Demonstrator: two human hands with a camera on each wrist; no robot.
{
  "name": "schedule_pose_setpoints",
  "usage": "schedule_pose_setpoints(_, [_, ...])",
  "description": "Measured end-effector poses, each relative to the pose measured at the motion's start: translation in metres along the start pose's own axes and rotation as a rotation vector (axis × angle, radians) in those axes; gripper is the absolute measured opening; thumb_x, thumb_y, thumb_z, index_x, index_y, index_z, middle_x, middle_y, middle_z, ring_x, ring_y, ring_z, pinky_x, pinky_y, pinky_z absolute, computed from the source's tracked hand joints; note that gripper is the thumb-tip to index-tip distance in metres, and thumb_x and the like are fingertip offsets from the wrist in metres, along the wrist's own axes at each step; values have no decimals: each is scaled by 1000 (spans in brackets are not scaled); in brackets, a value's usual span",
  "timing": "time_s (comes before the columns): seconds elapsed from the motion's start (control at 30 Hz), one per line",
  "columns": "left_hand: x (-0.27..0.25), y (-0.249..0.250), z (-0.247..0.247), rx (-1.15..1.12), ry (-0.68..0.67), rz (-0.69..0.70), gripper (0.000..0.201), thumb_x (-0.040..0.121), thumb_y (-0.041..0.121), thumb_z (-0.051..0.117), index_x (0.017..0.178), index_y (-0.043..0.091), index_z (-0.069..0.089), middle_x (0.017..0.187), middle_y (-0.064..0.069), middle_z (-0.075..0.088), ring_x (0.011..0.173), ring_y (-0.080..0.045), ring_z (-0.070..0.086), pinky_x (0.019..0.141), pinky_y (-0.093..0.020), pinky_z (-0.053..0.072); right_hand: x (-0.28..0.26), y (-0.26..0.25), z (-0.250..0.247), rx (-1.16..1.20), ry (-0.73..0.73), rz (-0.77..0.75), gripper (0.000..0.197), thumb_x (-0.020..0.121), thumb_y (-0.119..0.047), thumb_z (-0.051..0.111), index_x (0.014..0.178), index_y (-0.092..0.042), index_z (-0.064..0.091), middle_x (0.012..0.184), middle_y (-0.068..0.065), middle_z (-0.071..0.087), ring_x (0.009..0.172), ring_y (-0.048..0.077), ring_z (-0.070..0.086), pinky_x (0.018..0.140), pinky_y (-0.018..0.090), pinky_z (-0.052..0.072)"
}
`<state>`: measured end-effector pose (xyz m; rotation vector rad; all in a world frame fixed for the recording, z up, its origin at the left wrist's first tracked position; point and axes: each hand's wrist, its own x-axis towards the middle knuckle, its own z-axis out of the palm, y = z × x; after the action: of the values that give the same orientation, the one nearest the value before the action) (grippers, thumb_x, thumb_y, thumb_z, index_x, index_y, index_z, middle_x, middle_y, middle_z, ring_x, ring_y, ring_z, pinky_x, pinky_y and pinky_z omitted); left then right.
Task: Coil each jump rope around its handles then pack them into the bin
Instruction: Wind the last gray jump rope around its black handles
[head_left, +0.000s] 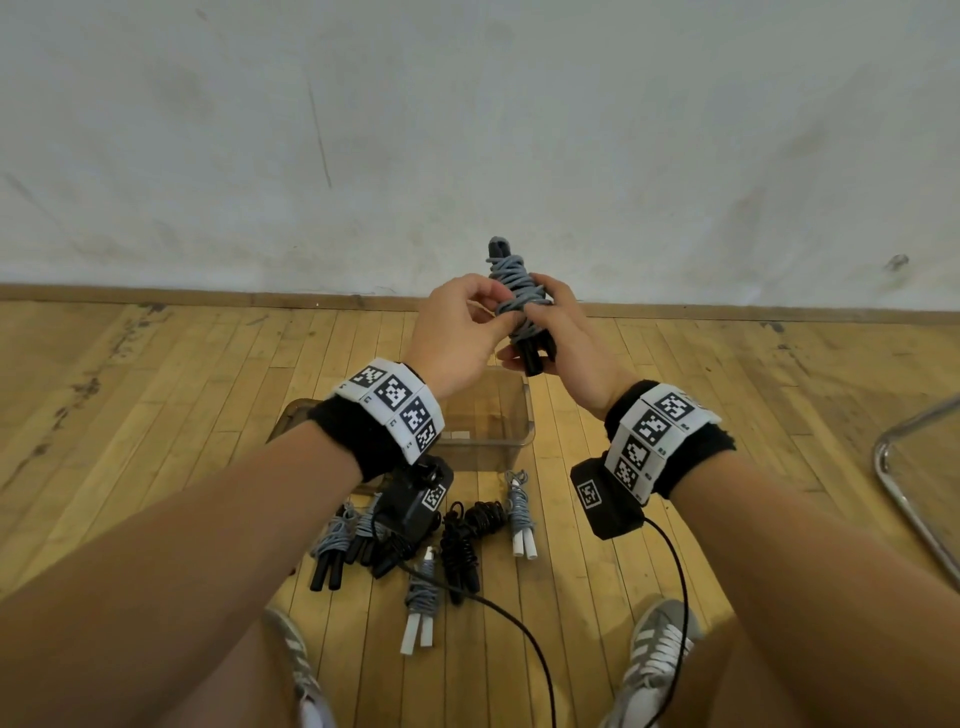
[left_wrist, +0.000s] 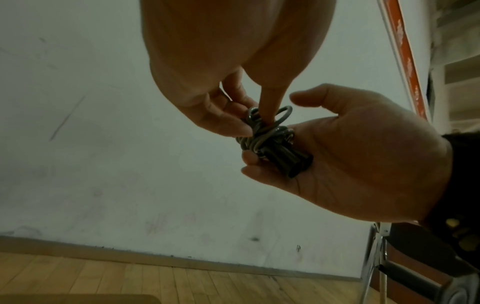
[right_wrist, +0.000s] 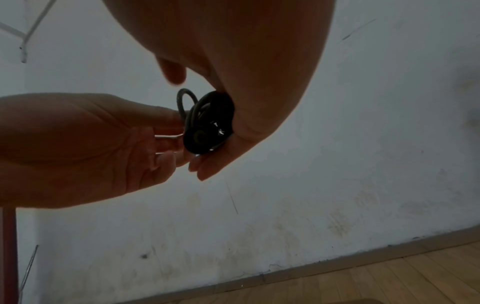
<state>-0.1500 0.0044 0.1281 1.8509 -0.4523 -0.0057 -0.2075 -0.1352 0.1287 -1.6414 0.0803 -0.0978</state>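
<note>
At frame centre, the right hand (head_left: 563, 332) wraps the grey jump rope (head_left: 514, 291); left hand (head_left: 460, 332) pinches its last loop (left_wrist: 283, 114). Untucked, the coil may unwind above the bin (head_left: 511, 421).

Six coiled jump ropes (head_left: 519, 299): one held, five on the floor; one clear bin (head_left: 493, 421); two hands (head_left: 457, 338)

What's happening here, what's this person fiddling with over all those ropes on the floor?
A person is bundling jump ropes. The right hand holds a grey rope wound around its two black handles, while the left hand pinches the last loop of cord to finish the wrap. Below, a clear bin sits on the wooden floor, apparently with no ropes in it. Several coiled ropes lie in front of it, not packed yet.
</note>
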Motion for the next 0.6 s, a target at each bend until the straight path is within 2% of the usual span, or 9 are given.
schedule_pose_setpoints(0.07, [-1, 0, -1, -13, -12, -10, 11, 90, 17, 76, 95, 20, 67, 89, -4, 71, 81, -24, 71, 69, -35, 62, -1, 0, 0, -10, -23, -25, 46, 109, -16, 41, 153, -15, 29, 124, 10, 61, 90, 20, 70, 79, 33, 62])
schedule_pose_setpoints(0.1, [-1, 0, -1, -23, -10, -13, 10, 90, 14, 75, 92, 18, 66, 85, -5, 70, 77, -23, 71, 65, -32, 62, -2, 0, 1, -20, -31, -36, 46, 109, -14, 41, 153, -15, 29, 126, 10, 61, 91, 18, 71, 77, 30, 60])
schedule_pose_setpoints(0.13, [-2, -1, -2, -31, -7, -14, 10, 89, 11, 74, 89, 16, 65, 81, -5, 68, 73, -20, 69, 60, -26, 59, -2, 0, 2, -32, -34, -45, 46, 109, -15, 42, 153, -15, 30, 127, 9, 61, 93, 18, 72, 78, 29, 60])
schedule_pose_setpoints(0.2, [-4, -1, -1, -16, 24, 11, 13, 88, 7, 72, 83, 14, 62, 74, -1, 64, 63, -9, 63, 54, -17, 52, -2, 1, 3, -76, -24, -71, 46, 109, -19, 43, 153, -14, 31, 127, 7, 63, 97, 19, 74, 82, 33, 61])
schedule_pose_setpoints(0.23, [-5, -2, 0, 8, 49, 36, 15, 87, 9, 72, 81, 15, 61, 74, 0, 64, 60, -6, 62, 54, -18, 52, -2, 1, 3, -100, -15, -87, 46, 109, -20, 44, 152, -14, 31, 126, 6, 63, 98, 20, 74, 84, 36, 61])
schedule_pose_setpoints(0.37, [-6, 1, 2, 12, 100, 97, 15, 88, 16, 74, 90, 19, 59, 89, 2, 70, 68, -14, 71, 61, -33, 62, 0, 0, 4, -77, 16, -107, 43, 109, -22, 44, 150, -12, 32, 128, 11, 64, 100, 22, 74, 84, 39, 62])
schedule_pose_setpoints(0.5, [-7, 1, 4, 4, 123, 85, 13, 90, 15, 74, 94, 18, 61, 79, 0, 72, 66, -13, 72, 63, -38, 63, 1, 1, 5, -79, 40, -121, 42, 108, -21, 46, 147, -12, 33, 128, 12, 64, 100, 23, 74, 84, 41, 62])
schedule_pose_setpoints(0.6, [-5, 1, 3, -6, 124, 64, 14, 89, 16, 75, 98, 20, 65, 85, 4, 70, 64, -14, 71, 64, -40, 64, 2, 3, 6, -75, 52, -122, 41, 108, -21, 47, 146, -12, 34, 124, 13, 65, 94, 22, 75, 82, 37, 62])
